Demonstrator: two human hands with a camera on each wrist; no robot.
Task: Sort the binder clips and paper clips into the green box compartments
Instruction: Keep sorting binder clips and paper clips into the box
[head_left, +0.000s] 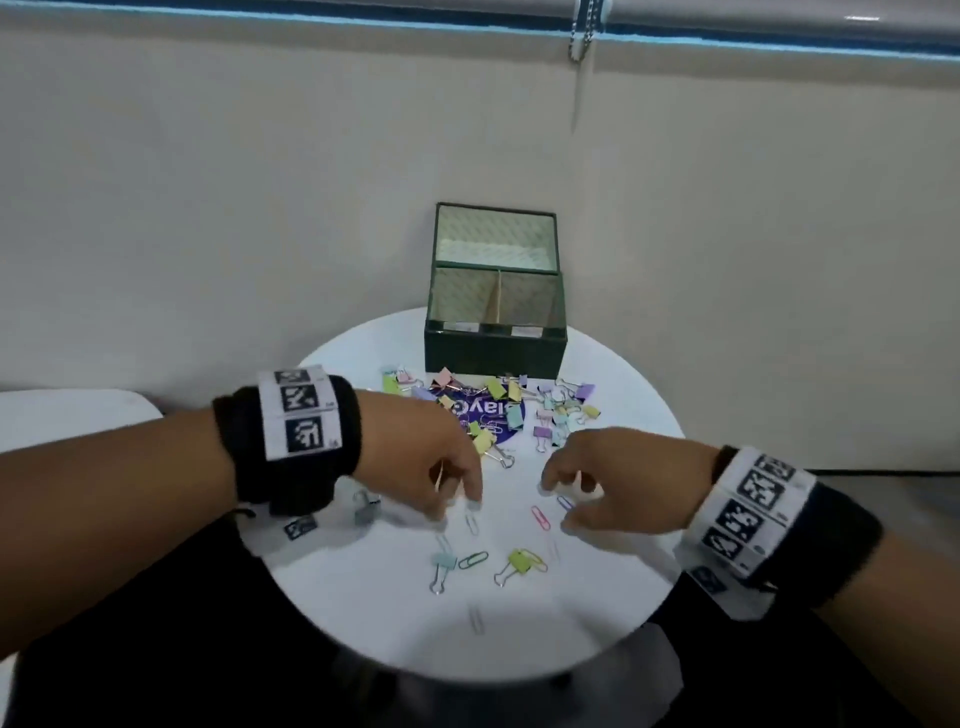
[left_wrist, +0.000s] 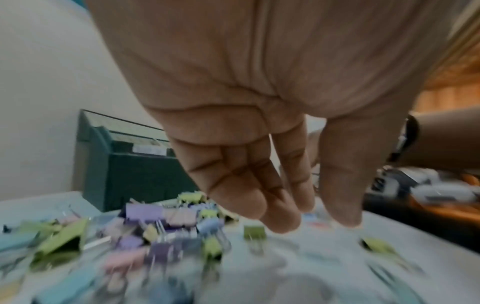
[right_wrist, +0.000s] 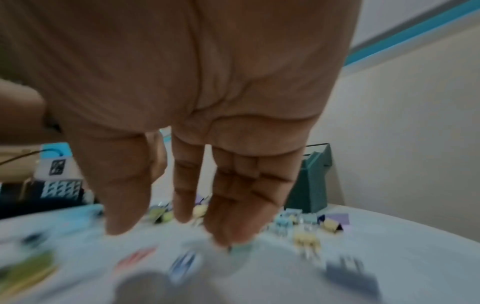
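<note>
The green box (head_left: 496, 348) stands open at the back of the round white table (head_left: 597, 597), with two front compartments visible. A heap of pastel binder clips (head_left: 498, 405) lies just in front of it. Nearer me lie a pink paper clip (head_left: 540, 518), a green paper clip (head_left: 474, 559), a yellow-green binder clip (head_left: 519, 563) and a teal binder clip (head_left: 442, 564). My left hand (head_left: 460, 512) hovers over a pale paper clip (head_left: 471, 522) with its fingers pointing down and holding nothing. My right hand (head_left: 558, 506) hangs the same way above a blue paper clip (head_left: 564, 502). Both wrist views are blurred.
A grey binder clip (head_left: 366, 509) lies under my left wrist, and another paper clip (head_left: 476, 621) near the front edge. A purple round sticker (head_left: 491, 415) sits under the heap. The wall rises right behind the box. A second white surface (head_left: 67, 415) is at the left.
</note>
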